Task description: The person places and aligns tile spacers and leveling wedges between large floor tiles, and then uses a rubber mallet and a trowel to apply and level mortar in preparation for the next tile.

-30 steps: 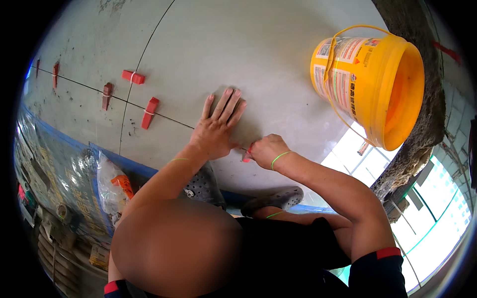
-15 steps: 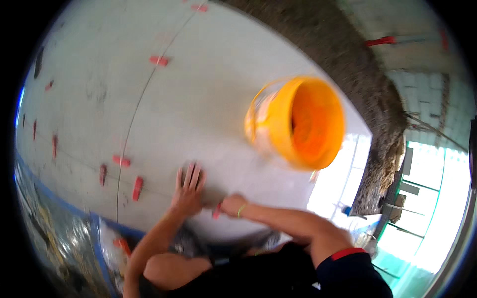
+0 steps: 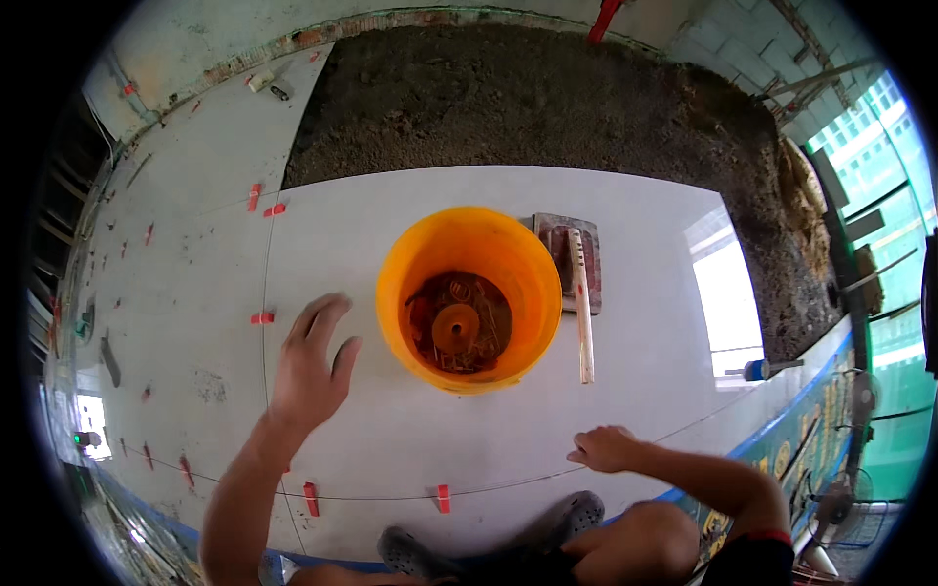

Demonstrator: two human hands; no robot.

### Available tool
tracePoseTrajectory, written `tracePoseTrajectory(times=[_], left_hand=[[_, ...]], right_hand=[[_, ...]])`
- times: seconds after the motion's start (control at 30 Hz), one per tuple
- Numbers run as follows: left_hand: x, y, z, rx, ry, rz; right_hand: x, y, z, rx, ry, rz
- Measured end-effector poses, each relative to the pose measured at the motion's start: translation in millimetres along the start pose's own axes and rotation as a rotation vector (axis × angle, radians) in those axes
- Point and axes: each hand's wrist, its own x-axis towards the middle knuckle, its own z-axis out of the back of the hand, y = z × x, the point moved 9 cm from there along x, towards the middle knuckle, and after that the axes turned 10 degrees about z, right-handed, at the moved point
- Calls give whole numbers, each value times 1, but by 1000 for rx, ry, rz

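My left hand (image 3: 311, 366) is raised left of the yellow bucket (image 3: 520, 327), fingers apart and holding nothing. The bucket stands upright, with a round orange-brown piece (image 3: 454, 327) and small bits inside. My right hand (image 3: 608, 449) is low over the large white tile (image 3: 645, 391), fingers curled; anything inside them is hidden. A red wedge clip (image 3: 444, 498) straddles the seam below and left of it, and another (image 3: 311, 499) stands farther left. Right of the bucket lie a flat rectangular trowel (image 3: 554, 234) and a long pale bar (image 3: 584, 342).
Dark rough mortar bed (image 3: 508, 98) lies beyond the tile, below a bare wall (image 3: 391, 15). More red clips (image 3: 262, 318) dot the left seams. A fan (image 3: 832, 500) and green netting (image 3: 889, 449) are at the right. My feet in grey clogs (image 3: 420, 553) are below.
The view has swung up, showing mortar and wall. My left hand has lifted off the tile toward the bucket. My right hand has left the red clip at the seam and moved right.
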Motion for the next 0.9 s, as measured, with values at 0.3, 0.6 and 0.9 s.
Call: tracePoseTrajectory(times=[0.3, 0.6, 0.9], left_hand=[[100, 43, -210, 653, 965, 398], [111, 10, -225, -231, 728, 1063], [69, 83, -279, 914, 1025, 614]], right_hand=[[82, -26, 7, 289, -1054, 232], [76, -60, -4, 190, -1241, 163], [78, -57, -3, 209, -1182, 202]])
